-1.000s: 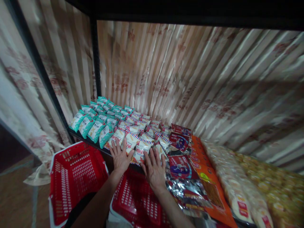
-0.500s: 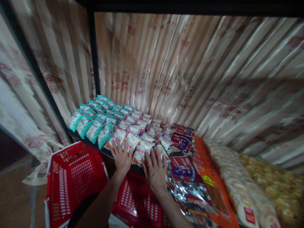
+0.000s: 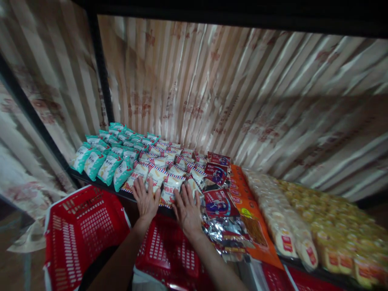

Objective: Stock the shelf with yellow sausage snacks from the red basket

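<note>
Rows of cream snack bags with striped red-and-blue top edges fill the shelf in front of me. My left hand lies with its fingers spread against the front bags on the left. Over the front bags further right, my right hand rests with its fingers apart. Neither hand grips a bag; both touch their front faces. Teal-and-white snack bags stand in rows to the left. Just right of my right hand are dark red packets with silvery packs in front.
Two red baskets stand below the shelf, one at left and one beneath my hands. Rightward lie orange packs, clear-wrapped white rounds and yellow wrapped items. A black post and patterned curtain bound the shelf.
The view has turned to the right, so the shelf goods appear further left and more of the yellow items shows. My hands stay spread on the front cream bags.
</note>
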The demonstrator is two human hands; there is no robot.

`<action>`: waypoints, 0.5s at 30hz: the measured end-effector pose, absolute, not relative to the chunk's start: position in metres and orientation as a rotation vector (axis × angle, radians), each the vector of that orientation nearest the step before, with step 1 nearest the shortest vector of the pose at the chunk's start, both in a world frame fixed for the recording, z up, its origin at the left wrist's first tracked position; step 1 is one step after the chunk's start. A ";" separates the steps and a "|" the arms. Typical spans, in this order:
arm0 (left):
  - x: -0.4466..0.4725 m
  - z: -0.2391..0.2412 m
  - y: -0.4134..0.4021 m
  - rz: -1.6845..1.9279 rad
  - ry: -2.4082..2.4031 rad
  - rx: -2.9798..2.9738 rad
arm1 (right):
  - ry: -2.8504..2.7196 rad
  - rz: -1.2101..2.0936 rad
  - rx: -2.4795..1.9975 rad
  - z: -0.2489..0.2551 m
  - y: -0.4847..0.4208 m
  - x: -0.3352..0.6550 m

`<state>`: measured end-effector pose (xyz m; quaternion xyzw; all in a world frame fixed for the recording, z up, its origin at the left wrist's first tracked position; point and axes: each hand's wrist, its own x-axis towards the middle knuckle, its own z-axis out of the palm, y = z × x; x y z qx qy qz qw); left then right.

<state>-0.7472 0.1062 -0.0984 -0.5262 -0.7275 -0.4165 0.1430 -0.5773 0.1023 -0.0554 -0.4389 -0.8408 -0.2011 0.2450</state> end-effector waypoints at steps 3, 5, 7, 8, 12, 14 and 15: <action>-0.740 -0.094 0.100 -1.203 -2.045 -1.617 | -2.305 -0.551 -1.200 -0.057 0.102 -0.575; -0.734 -0.091 0.096 -1.192 -2.008 -1.699 | -2.307 -0.556 -1.195 -0.057 0.101 -0.572; -0.728 -0.088 0.093 -1.175 -1.987 -1.757 | -2.312 -0.560 -1.168 -0.054 0.098 -0.569; -0.727 -0.087 0.092 -1.169 -1.981 -1.773 | -2.306 -0.562 -1.154 -0.051 0.095 -0.567; -0.724 -0.086 0.090 -1.115 -1.957 -1.845 | -2.219 -0.555 -1.194 -0.037 0.084 -0.556; -0.724 -0.087 0.090 -1.089 -1.957 -1.870 | -2.164 -0.539 -1.259 -0.033 0.082 -0.550; -0.723 -0.087 0.091 -1.083 -1.960 -1.873 | -2.143 -0.524 -1.283 -0.032 0.083 -0.547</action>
